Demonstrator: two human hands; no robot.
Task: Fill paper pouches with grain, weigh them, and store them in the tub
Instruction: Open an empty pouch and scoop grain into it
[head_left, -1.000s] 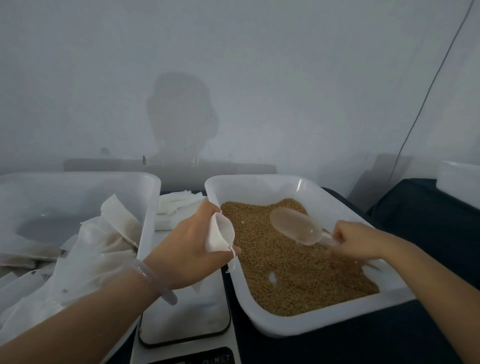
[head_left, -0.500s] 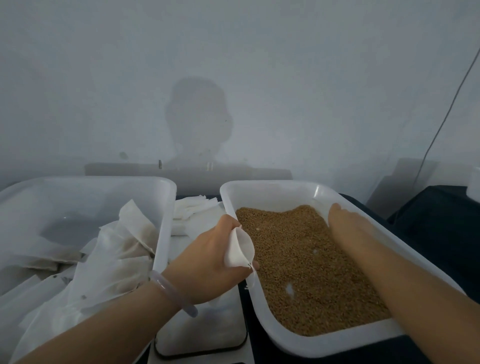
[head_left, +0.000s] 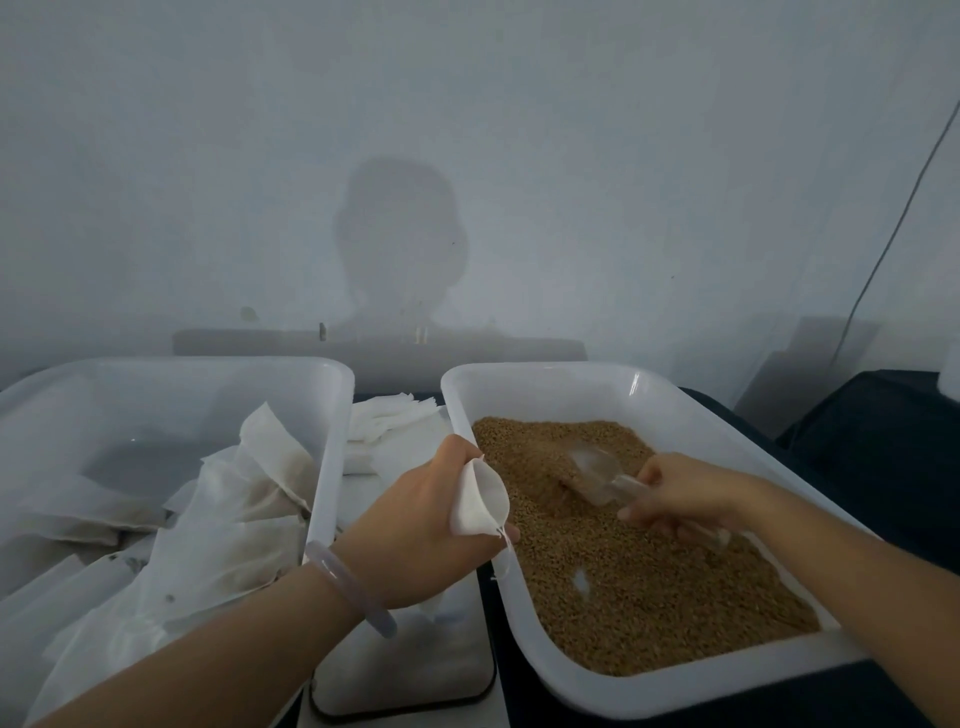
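Left hand (head_left: 415, 525) pinches the pouch (head_left: 480, 501) open; right hand (head_left: 680, 493) fingers curl round scoop (head_left: 597, 477) in grain (head_left: 649, 597).

Dim, hazy, head shadow on wall

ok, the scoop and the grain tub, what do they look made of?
Scoop: clear, glossy plastic by the look; grain shows through its bowl. Grain tub: white plastic, probably, smooth and slightly translucent; a highlight glints on its far inner wall.
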